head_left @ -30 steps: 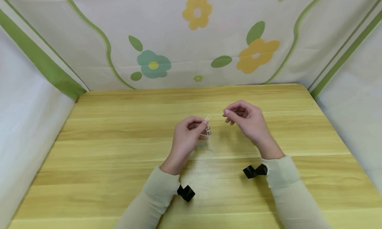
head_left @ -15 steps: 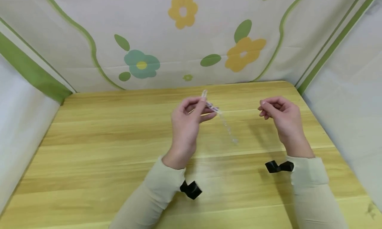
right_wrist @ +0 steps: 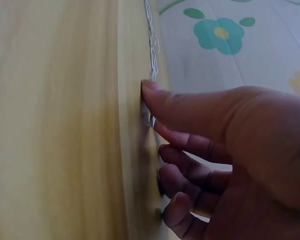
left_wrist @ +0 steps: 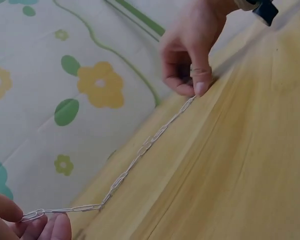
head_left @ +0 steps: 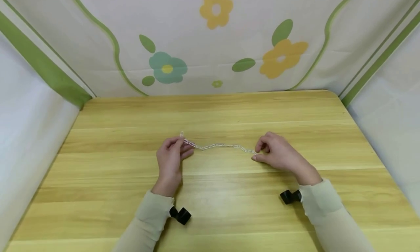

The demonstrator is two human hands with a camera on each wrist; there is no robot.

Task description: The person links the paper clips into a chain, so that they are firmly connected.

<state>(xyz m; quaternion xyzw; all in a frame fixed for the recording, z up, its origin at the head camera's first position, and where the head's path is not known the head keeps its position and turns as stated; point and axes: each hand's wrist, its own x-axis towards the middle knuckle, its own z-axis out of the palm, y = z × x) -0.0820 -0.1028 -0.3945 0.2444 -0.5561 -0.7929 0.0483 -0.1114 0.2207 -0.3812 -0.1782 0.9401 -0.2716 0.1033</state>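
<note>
A chain of linked white paper clips [head_left: 219,145] stretches from side to side across the middle of the table, bending in a shallow zigzag. Its left end is pinched between thumb and forefinger of my left hand [head_left: 170,158], and one clip sticks up past the fingertips. My right hand [head_left: 277,151] holds the other end between thumb and forefinger. In the right wrist view the chain [right_wrist: 153,55] runs down to the thumb, which partly hides the last clip. The left wrist view shows the chain [left_wrist: 121,177] slanting up from the left fingers to the right hand [left_wrist: 190,55].
The table [head_left: 229,208] has a light wood-grain top. A white curtain [head_left: 197,44] with printed flowers hangs behind its far edge, and plain white cloth stands at both sides. A small black device is strapped at each wrist.
The left hand has moved left and down, toward the near side. The right hand, apart from the chain half a second ago, has come back left and taken its dangling end, so the chain spans both hands.
</note>
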